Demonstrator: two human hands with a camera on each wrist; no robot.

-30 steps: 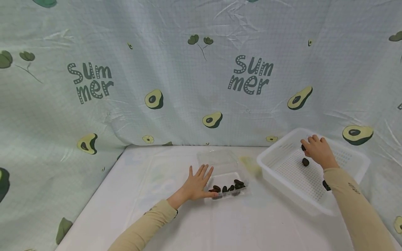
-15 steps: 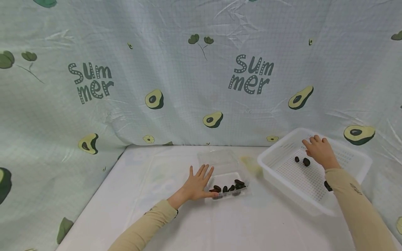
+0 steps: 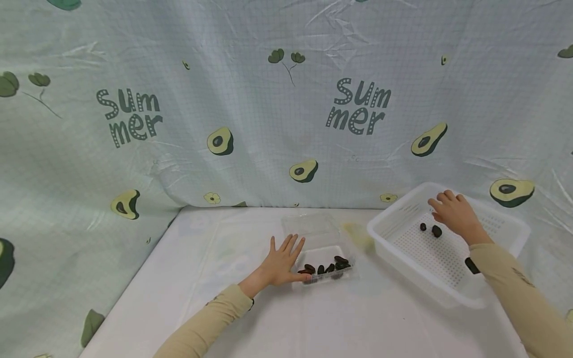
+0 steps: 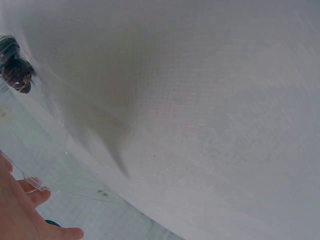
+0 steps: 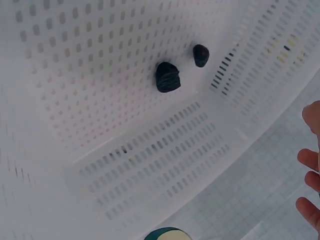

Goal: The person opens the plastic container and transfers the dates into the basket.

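With fingers spread, my left hand (image 3: 279,262) rests at the left side of a clear hinged plastic box (image 3: 320,254), thumb along its front edge. Several dark brown, shiny, date-like pieces (image 3: 341,260) lie along the front of the box. My right hand (image 3: 456,215) hovers over the back of a white perforated basket (image 3: 394,261), its fingers loosely bent. Two dark pieces lie on the basket floor, a larger one (image 3: 436,231) and a smaller one (image 3: 423,226). In the right wrist view the fingertips (image 5: 311,117) are apart, with nothing visible between them.
The box's clear lid (image 3: 309,223) stands raised behind its tray. A white cover (image 3: 358,318) spreads over the table. Behind it hangs a pale curtain (image 3: 264,114) printed with avocados and lettering. A dark band (image 3: 471,266) shows at the right wrist.
The smaller dark piece, at my right fingertips a second ago, now lies on the basket floor. My right hand has released it and risen slightly. The left hand has stayed in place.
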